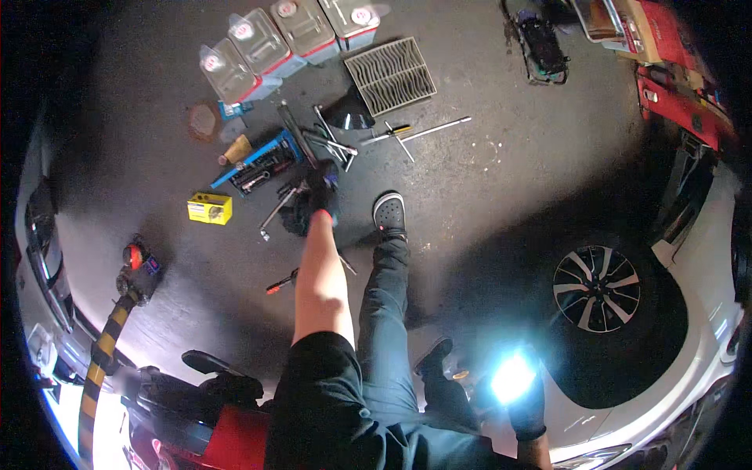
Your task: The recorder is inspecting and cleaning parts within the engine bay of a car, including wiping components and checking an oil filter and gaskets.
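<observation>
While a lit lamp (pixel 514 378) is gripped by the right hand (pixel 529 409), scattered tools (pixel 280 211) are reached by the left hand (pixel 319 190); its fingers and any completed pick-up cannot be made out.

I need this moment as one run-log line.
left hand: among tools, grip unclear | right hand: holding lit lamp | nearby: blue toolbox, yellow box

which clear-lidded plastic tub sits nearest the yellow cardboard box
The leftmost clear-lidded plastic tub; the other three tubs lie rightward, farther from the yellow box.
</observation>
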